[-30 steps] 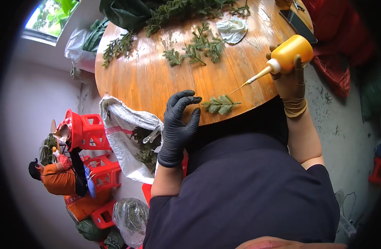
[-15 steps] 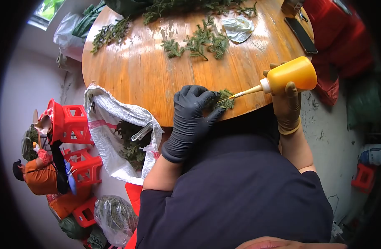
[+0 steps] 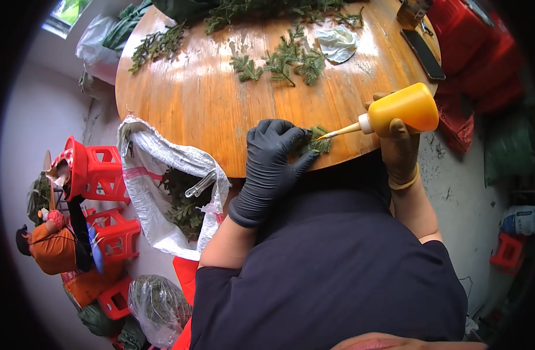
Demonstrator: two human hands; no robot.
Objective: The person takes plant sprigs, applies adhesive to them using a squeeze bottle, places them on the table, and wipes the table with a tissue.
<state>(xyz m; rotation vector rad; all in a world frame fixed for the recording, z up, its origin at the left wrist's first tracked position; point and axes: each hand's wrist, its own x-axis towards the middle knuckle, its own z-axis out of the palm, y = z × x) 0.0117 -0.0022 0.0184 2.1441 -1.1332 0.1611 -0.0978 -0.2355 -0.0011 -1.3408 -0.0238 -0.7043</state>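
Observation:
My left hand point(image 3: 273, 163), in a black glove, rests at the near edge of the round wooden table point(image 3: 203, 111). Its thumb and fingers close on the left end of a small green evergreen sprig point(image 3: 320, 143). A tan glove covers my right hand point(image 3: 400, 154), which is wrapped round a yellow squeeze bottle point(image 3: 406, 108). The bottle is tilted, its long nozzle pointing left and down with the tip at the sprig. Whether the tip touches the needles, I cannot tell. Part of the sprig is hidden by my left fingers.
Farther back on the table lie cut sprigs point(image 3: 283, 58), a crumpled white tissue point(image 3: 337, 44) and a black phone point(image 3: 423, 53). A white woven sack point(image 3: 145, 198) with greenery hangs at the left table edge. Another person point(image 3: 54, 251) sits among red stools point(image 3: 107, 175) at far left.
The nozzle tip has shifted right along the sprig, away from my left fingers, and the bottle has moved slightly left and down. My left hand keeps its grip. The view has shifted a little.

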